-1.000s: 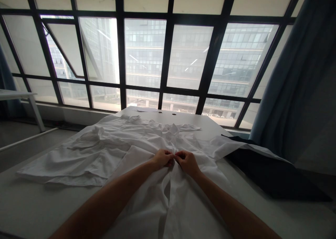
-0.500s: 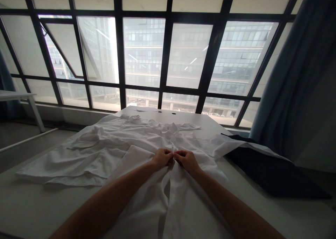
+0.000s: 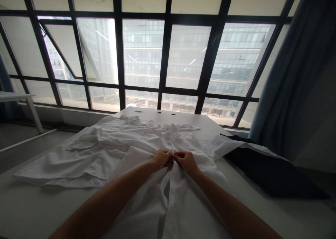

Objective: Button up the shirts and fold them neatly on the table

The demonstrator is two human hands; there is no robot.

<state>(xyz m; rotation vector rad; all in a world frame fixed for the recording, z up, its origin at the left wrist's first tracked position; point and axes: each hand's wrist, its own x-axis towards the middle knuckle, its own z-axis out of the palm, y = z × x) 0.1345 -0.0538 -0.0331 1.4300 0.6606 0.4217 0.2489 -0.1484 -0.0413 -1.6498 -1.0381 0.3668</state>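
Note:
A long white coat (image 3: pixel 194 200) lies spread on the table, its collar toward the window and its front opening running down toward me. My left hand (image 3: pixel 163 158) is closed at the opening, fingertips pinching the fabric edge. Right beside it, my right hand (image 3: pixel 186 161) pinches the facing edge, so the fingertips of both hands nearly touch. Whether a button sits between the fingers is too small and dark to make out. Below the hands, the two front edges hang slightly apart with a dark gap between them.
More rumpled white cloth (image 3: pixel 68 165) spreads over the left of the white table (image 3: pixel 207 121). A dark folded cloth (image 3: pixel 273 172) lies at the right, partly under a white sleeve. Windows stand behind, a blue curtain (image 3: pixel 278 78) at right, another white table (image 3: pixel 15 96) at left.
Both hands stay at the same spot on the opening, with only slight finger shifts; the right fingers look a little more bent. The view has moved slightly.

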